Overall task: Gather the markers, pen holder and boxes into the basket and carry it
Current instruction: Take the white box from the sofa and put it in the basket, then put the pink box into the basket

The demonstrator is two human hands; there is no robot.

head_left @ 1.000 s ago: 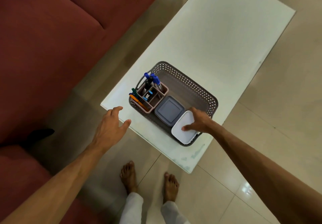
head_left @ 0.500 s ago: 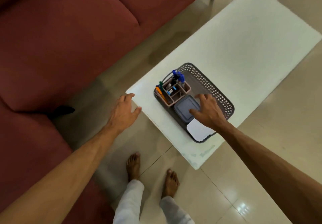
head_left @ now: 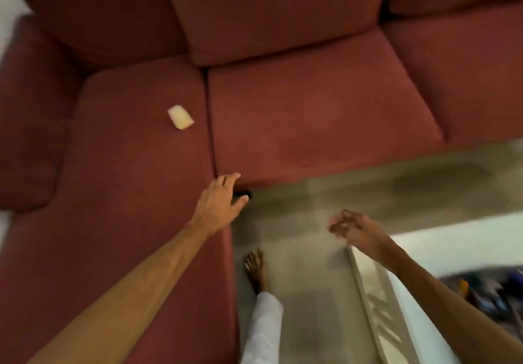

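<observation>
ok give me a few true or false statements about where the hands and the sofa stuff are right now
1. The left hand holds nothing, its fingers spread. True.
2. A small pale object lies on the red sofa. True.
3. The right hand grips the basket. False: it is in the air over the floor, away from the blurred basket at the right edge.
4. The sofa is blue. False: it is red.
5. A bare foot stands on the floor. True.

Basket [head_left: 486, 293] is a blurry smear cut off at the right edge (contents unreadable), right hand [head_left: 353, 229] smeared too.
</observation>
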